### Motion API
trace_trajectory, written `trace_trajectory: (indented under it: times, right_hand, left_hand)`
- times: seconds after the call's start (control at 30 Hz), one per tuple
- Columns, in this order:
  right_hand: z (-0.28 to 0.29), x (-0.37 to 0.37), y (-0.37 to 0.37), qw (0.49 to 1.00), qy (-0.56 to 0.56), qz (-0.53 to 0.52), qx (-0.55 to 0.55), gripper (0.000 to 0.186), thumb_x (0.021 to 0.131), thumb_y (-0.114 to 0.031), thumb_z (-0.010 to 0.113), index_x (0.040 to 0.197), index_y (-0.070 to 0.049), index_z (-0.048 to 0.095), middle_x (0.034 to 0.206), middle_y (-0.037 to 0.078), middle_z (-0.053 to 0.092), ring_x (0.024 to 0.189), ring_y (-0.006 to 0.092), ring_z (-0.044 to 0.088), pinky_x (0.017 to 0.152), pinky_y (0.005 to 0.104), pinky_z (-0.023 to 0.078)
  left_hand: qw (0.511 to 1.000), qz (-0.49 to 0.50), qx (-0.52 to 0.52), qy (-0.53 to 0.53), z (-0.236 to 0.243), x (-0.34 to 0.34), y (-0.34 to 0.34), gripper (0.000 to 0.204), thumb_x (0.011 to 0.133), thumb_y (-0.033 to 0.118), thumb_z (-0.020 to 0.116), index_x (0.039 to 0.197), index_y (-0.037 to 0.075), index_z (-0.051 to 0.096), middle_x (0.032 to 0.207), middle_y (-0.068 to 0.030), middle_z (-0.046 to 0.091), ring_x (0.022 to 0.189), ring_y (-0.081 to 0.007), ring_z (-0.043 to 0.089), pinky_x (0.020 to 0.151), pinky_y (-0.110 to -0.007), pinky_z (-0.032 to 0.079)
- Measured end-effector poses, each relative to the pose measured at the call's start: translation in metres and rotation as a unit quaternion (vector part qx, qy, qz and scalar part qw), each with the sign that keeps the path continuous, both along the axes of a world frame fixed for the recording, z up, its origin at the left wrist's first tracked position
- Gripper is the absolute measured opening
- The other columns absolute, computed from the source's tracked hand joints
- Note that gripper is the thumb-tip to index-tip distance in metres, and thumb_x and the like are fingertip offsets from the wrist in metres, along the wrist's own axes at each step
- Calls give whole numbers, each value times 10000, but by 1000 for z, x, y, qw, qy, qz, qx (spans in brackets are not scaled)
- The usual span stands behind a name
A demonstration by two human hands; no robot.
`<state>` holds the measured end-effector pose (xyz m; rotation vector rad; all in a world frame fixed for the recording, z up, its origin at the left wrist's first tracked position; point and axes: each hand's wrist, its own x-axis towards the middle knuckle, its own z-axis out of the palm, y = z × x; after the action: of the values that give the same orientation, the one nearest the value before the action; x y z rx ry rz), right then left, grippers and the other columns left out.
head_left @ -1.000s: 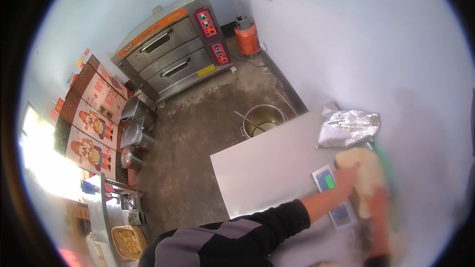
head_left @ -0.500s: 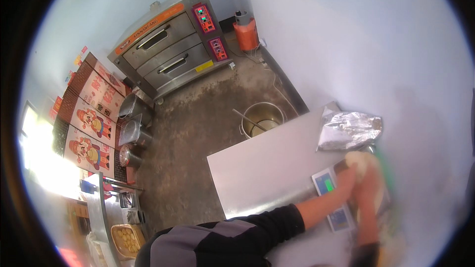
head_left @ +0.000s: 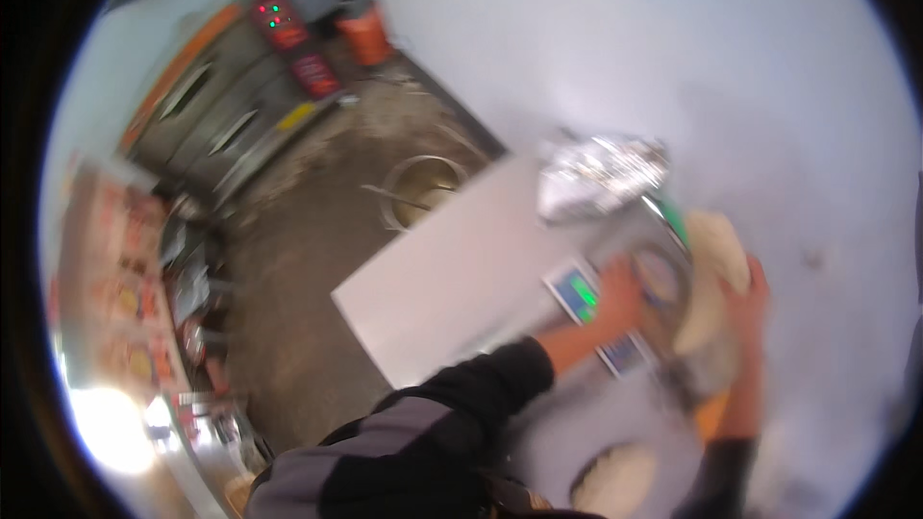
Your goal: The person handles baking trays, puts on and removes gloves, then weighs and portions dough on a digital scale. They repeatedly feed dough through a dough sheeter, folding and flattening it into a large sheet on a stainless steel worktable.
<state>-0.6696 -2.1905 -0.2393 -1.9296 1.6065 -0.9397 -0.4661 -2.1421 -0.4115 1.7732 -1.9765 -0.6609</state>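
A long pale piece of dough [head_left: 710, 255] stretches along the wall side of the metal table. My right hand [head_left: 746, 300] grips its right edge, fingers curled on it. To its left, my left hand [head_left: 620, 293] is off the dough, beside a scale's round metal plate, with its blurred fingers stretched out and nothing visible in them. A scale display [head_left: 577, 296] glows green next to this hand. A second display [head_left: 623, 354], unlit, shows just below my left wrist. Motion blur hides the finer finger contacts.
Crumpled foil [head_left: 601, 178] covers something at the table's far end. A pale rounded mass [head_left: 620, 481] lies near me. Beyond the metal table [head_left: 452, 288], a large pot [head_left: 423, 187] with a stick stands on the floor. A deck oven [head_left: 212, 101] and orange gas cylinder [head_left: 363, 37] are farther back.
My view has swung, so the room appears shifted left and up. Both hands were together on the dough; my left has come away toward the scale, while my right stays on the dough.
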Motion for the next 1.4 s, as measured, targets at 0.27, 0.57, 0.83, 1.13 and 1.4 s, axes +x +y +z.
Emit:
trace_trajectory:
  times: [0.27, 0.57, 0.83, 1.13, 1.4]
  right_hand:
    - [117, -85, 184, 992, -48, -57, -102, 471, 758, 2, 792, 1217, 11, 686, 1116, 72, 693, 1054, 182, 650, 957, 327, 504]
    - [181, -233, 452, 968, 18, -250, -27, 462, 669, -3, 835, 1116, -2, 718, 984, 52, 649, 905, 167, 608, 831, 308, 485]
    - [-8, -271, 561, 952, 143, -271, -22, 502, 649, -79, 722, 1149, -63, 686, 1039, 166, 630, 989, 385, 604, 883, 516, 484]
    - [-189, -424, 703, 862, 105, -488, 89, 729, 883, -409, 769, 1462, -33, 538, 1551, 251, 466, 1471, 437, 402, 1214, 565, 324]
    - [-264, -451, 703, 882, 102, -429, 167, 757, 949, -442, 684, 1508, 16, 458, 1577, 281, 409, 1531, 438, 302, 1263, 585, 210]
  left_hand:
    - [992, -36, -21, -122, -8, 0, -7, 1012, 769, 530, 812, 1593, 96, 417, 1643, -312, 312, 1536, -518, 251, 1191, -643, 291]
    - [973, -73, -201, -89, 8, -6, 22, 658, 828, 362, 787, 1381, 48, 613, 1417, -268, 575, 1350, -435, 512, 1111, -566, 387]
    - [989, -124, -84, 21, -16, -156, 287, 463, 837, 206, 777, 1259, 65, 650, 1304, -161, 654, 1277, -413, 546, 1096, -518, 411]
    - [963, -261, 43, 51, -42, -363, 460, 655, 780, 309, 833, 1333, 28, 620, 1414, -255, 560, 1326, -414, 508, 1122, -524, 408]
    - [941, -216, 256, 45, -57, -434, 473, 901, 721, 370, 885, 1417, -56, 504, 1323, -288, 610, 1256, -430, 588, 1078, -489, 472]
